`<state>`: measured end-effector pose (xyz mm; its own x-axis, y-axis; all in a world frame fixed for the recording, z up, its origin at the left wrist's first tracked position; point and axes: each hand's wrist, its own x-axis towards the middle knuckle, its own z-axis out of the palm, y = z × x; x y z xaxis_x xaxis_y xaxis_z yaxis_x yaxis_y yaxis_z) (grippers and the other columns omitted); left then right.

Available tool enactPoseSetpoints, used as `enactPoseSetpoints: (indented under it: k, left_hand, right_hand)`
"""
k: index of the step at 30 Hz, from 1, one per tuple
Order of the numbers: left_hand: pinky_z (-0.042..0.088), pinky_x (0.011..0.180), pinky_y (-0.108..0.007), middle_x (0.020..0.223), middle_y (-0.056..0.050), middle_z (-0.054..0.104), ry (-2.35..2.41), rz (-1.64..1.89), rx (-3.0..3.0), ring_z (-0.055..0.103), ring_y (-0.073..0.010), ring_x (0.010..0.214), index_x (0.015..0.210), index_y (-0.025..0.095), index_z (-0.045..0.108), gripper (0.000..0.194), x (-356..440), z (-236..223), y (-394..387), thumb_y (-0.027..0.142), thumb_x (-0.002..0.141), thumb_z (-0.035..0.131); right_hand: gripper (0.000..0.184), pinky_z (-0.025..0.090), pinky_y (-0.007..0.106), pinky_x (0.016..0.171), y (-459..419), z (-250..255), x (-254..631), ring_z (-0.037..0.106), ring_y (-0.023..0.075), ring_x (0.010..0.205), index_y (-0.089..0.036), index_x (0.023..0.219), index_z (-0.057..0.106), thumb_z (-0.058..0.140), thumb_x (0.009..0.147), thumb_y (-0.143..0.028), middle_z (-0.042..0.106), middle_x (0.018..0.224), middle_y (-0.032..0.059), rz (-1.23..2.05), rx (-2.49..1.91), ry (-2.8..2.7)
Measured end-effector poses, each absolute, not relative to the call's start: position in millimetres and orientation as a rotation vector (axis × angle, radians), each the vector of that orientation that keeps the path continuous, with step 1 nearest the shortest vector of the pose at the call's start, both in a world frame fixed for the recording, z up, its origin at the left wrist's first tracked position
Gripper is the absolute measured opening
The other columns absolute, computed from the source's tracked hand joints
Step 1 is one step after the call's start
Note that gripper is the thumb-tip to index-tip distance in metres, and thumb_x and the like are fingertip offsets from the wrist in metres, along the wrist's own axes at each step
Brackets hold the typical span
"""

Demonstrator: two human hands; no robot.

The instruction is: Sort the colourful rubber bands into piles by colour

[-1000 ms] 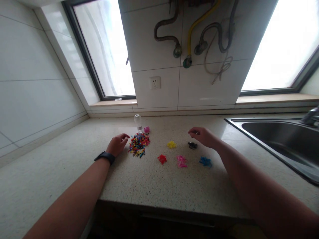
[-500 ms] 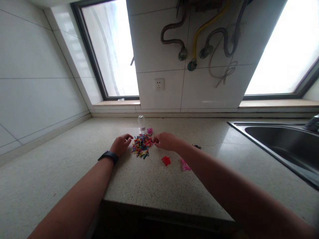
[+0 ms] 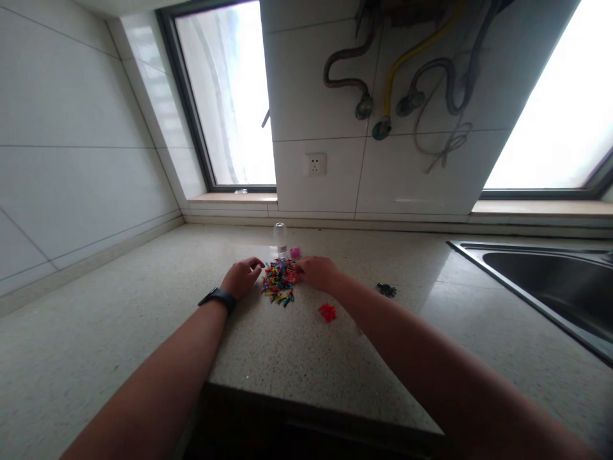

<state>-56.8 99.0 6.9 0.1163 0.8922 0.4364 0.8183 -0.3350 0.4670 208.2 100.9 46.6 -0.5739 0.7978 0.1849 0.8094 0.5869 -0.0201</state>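
A heap of small multicoloured pieces (image 3: 278,281), too small to name, lies on the counter between my hands. My left hand (image 3: 242,276), with a dark watch on its wrist, rests at the heap's left edge, fingers loosely bent and apart, holding nothing. At the right edge, the fingers of my right hand (image 3: 316,271) come together on the pieces; their tips are partly hidden, so what they pinch is unclear. A small red pile (image 3: 327,312) sits below my right wrist, and a black pile (image 3: 386,290) lies beyond my right forearm.
Behind the heap stands a clear plastic container (image 3: 280,237) beside a small pink object (image 3: 295,253). A steel sink (image 3: 472,253) is set into the speckled counter (image 3: 268,348) on the right. Hoses and valves (image 3: 382,128) hang on the tiled wall.
My right hand has moved slightly inward onto the heap's right edge. Its forearm now covers the pink pile and uncovers the black one. The whole view has shifted slightly.
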Motion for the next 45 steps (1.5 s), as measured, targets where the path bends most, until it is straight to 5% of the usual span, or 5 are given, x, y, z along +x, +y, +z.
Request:
enactPoseSetpoints:
  k: [16,35,45]
  left_hand:
    - [0.037,0.057,-0.025,0.063,-0.001,0.066,1.75,0.99,2.258,0.056,-0.0146,0.056,0.094,0.019,0.074,0.032,-55.4,8.7,98.3,0.035,0.087,0.047]
    - [0.04,0.06,-0.025,0.068,-0.002,0.068,1.799,0.956,2.293,0.058,-0.0149,0.06,0.094,0.019,0.073,0.032,-54.8,8.9,98.5,0.033,0.088,0.045]
    - [0.044,0.07,-0.028,0.099,-0.006,0.072,1.85,0.964,2.499,0.065,-0.0194,0.081,0.098,0.023,0.069,0.023,-28.1,28.6,70.9,0.03,0.09,0.048]
  right_hand:
    - [0.02,0.045,0.022,0.074,119.1,51.8,223.1,0.069,0.0158,0.084,-0.025,0.097,0.079,0.063,0.084,-0.025,0.077,0.093,0.0018,0.264,-1.165,-2.462]
    - [0.022,0.042,0.022,0.065,100.4,69.2,256.8,0.064,0.0134,0.07,-0.016,0.096,0.079,0.063,0.082,-0.021,0.075,0.08,0.0047,0.428,-1.144,-2.39]
    - [0.022,0.041,0.023,0.061,38.4,67.9,319.3,0.056,0.0116,0.066,-0.015,0.096,0.077,0.062,0.084,-0.026,0.071,0.077,0.0044,0.665,-1.153,-2.206]
